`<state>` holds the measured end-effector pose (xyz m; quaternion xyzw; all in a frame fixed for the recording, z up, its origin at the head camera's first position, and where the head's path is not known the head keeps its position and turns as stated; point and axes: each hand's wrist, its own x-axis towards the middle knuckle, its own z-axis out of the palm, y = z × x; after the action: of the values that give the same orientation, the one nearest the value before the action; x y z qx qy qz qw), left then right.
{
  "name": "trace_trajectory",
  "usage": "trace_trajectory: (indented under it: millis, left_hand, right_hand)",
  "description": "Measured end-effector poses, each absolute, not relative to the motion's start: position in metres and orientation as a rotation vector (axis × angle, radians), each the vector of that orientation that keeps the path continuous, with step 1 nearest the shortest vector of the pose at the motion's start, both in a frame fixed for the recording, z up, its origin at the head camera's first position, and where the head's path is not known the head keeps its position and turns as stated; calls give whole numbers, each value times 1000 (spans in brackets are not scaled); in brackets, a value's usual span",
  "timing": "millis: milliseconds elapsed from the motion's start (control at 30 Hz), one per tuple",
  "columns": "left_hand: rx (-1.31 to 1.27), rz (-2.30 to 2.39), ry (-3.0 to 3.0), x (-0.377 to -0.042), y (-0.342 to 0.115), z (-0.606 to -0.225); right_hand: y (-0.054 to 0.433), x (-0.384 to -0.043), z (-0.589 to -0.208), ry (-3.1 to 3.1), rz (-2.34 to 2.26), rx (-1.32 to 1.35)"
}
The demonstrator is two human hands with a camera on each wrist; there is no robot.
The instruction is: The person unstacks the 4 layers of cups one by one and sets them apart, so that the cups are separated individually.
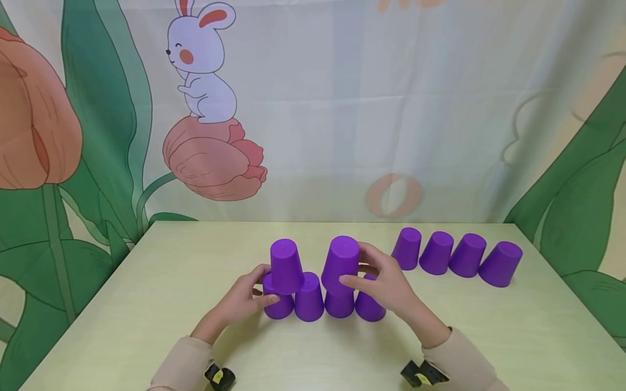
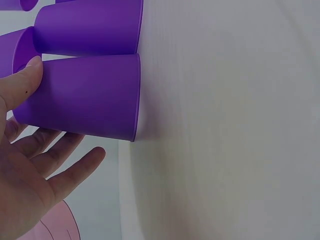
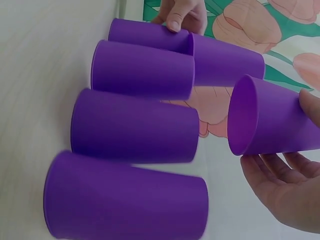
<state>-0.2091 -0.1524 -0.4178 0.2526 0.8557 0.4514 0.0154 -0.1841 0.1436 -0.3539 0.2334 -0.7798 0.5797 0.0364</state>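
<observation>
Several purple cups stand upside down in a close row, with the left-end cup (image 1: 280,308) beside my left hand (image 1: 243,297). Over the gap between the two leftmost cups sits an upper cup (image 1: 286,266), also mouth down. My left thumb lies at the near side of the left-end cup, by the upper cup's rim, with the other fingers loosely extended on the far side. My right hand (image 1: 388,282) grips a raised cup (image 3: 280,117) between thumb and fingers. In the right wrist view its open mouth faces the row, with a gap between.
To the right, several more upside-down cups (image 1: 467,255) stand in a slanting line on the pale table (image 1: 195,260). Behind the table hangs a printed curtain (image 1: 303,136) with a rabbit and flowers. Dark bands (image 1: 220,376) are on both wrists.
</observation>
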Motion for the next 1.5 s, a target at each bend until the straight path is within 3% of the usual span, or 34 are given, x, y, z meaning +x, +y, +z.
trace_trajectory:
  millis: [900, 1500]
  left_hand:
    - [835, 1408, 2668, -208, -155, -421]
    - [826, 1409, 2663, -205, -153, -417]
  right_hand:
    - [208, -163, -345, -2465, 1519, 576]
    - [255, -172, -355, -2596, 1401, 277]
